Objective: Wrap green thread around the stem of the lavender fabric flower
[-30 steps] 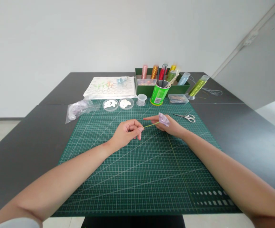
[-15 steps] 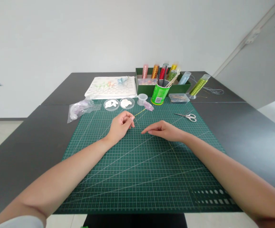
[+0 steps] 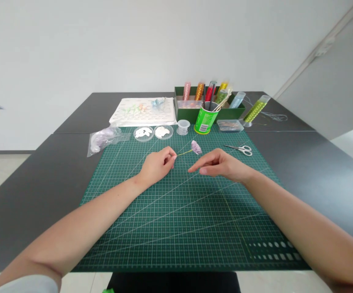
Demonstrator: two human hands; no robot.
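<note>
left hand (image 3: 156, 166): i am pinching a lilac flower (image 3: 196, 147) by its stem (image 3: 185, 153) above the far mat (image 3: 164, 228); right hand (image 3: 223, 165): hovering rightward, fingers parted; a slackening pinch could be dropping the bloom.

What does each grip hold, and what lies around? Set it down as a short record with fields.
Left grip: closed on a thin stem
Flower head: purple, at the stem's far end, apart from the right grip
Right grip: no held thing visible, index finger extended
Scissors: on the cutting mat, beyond the right grip
Dishes: two, side by side, white pieces in each
Green can: upright, sticks inside
</note>
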